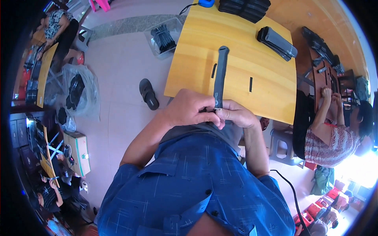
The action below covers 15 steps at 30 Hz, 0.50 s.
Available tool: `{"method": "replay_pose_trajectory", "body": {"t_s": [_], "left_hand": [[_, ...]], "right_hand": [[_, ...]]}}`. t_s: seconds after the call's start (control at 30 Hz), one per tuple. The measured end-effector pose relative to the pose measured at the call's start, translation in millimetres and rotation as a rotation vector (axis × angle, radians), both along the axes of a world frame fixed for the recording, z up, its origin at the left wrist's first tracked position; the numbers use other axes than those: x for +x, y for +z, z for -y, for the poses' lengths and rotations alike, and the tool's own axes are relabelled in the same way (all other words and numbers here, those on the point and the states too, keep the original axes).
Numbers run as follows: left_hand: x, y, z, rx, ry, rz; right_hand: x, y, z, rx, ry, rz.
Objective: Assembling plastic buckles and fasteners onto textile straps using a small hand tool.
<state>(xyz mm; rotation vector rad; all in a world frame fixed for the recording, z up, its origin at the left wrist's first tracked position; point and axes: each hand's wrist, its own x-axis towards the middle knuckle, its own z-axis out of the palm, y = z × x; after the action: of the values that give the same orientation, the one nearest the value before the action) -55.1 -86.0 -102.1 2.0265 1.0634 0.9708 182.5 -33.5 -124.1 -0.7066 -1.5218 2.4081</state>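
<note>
A long flat dark grey strap (221,78) with a rounded far end stretches away from my fingers over the yellow wooden table (189,67). At its near end my left hand (191,108) is closed, thumb and fingers pinching close to the strap's end. Across from it my right hand (238,114) also pinches the strap, its thumb lying over the near end. The two hands meet in front of my lap, at the table's near edge. Exactly what lies between the fingertips is hidden. Two short black strips (251,84) show on the tabletop, one on each side of the strap.
Bundled dark straps (277,43) sit at the table's right, with another stack (244,8) at the far edge. A clear plastic bin (179,29) of dark pieces stands on the floor to the left, near a sandal (149,94). A co-worker (330,141) sits at right.
</note>
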Motion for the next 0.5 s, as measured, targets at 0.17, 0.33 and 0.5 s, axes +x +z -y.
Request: {"method": "replay_pose_trajectory", "body": {"t_s": [0.17, 0.33, 0.5], "left_hand": [[-4.6, -2.5, 0.0, 0.09, -0.057, -0.007], [-56.2, 9.7, -19.7, 0.077, -0.016, -0.245], [-175.3, 17.9, -28.2, -0.006, 0.302, -0.365]], "right_hand": [[-1.1, -13.6, 9.6, -0.118, 0.048, -0.156], [12.2, -20.9, 17.1, -0.277, 0.136, -0.173], [47.5, -21.6, 26.2, -0.188, 0.31, -0.036]]}}
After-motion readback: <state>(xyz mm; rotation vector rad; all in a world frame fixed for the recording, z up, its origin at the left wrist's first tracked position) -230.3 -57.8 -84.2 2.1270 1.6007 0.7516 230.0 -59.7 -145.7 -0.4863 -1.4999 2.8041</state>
